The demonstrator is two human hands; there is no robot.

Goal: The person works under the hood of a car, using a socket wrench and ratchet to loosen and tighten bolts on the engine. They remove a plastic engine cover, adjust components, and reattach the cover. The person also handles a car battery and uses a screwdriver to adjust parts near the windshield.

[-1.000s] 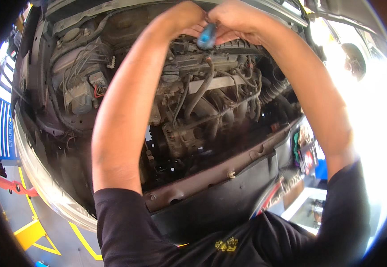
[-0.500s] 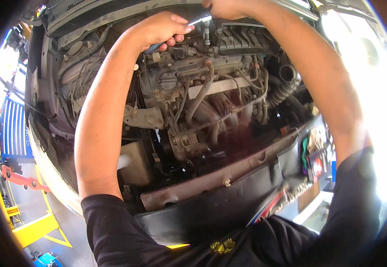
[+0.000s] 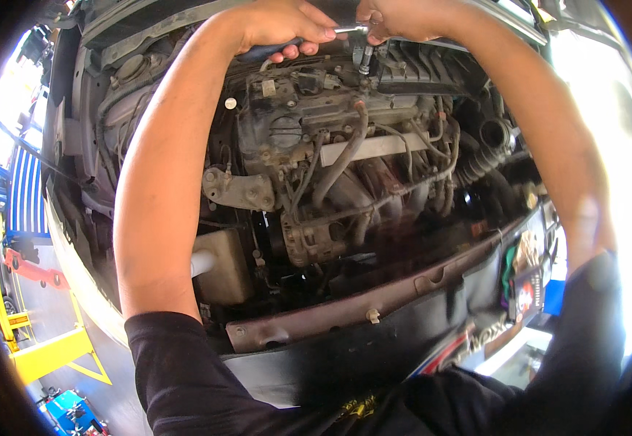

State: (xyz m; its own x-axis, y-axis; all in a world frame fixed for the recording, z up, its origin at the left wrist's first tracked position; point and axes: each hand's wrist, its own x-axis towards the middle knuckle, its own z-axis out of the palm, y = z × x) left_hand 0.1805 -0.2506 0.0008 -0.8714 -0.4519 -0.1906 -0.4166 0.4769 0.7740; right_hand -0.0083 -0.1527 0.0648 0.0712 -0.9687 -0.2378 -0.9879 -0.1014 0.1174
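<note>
At the top of the view my left hand [image 3: 287,30] is wrapped round the dark handle of a ratchet [image 3: 348,30]. The ratchet's silver shank runs right to its head, where my right hand [image 3: 407,20] has its fingers curled against the head. Below the head a socket [image 3: 366,60] points down to the rear of a dusty engine [image 3: 294,109]. The fastener under the socket is too small to make out. A black ribbed plastic housing [image 3: 428,69] lies just right of the socket.
Across the engine run several hoses [image 3: 346,149]. An open corrugated intake duct [image 3: 486,156] is at the right, a pale plastic tank [image 3: 225,269] at the lower left. A maroon crossbar [image 3: 359,294] spans the front. Yellow lift parts [image 3: 54,356] stand on the floor left.
The engine has shifted slightly right and down in view. My right hand's fingers now show lower, against the ratchet's head; my left hand keeps its hold on the handle.
</note>
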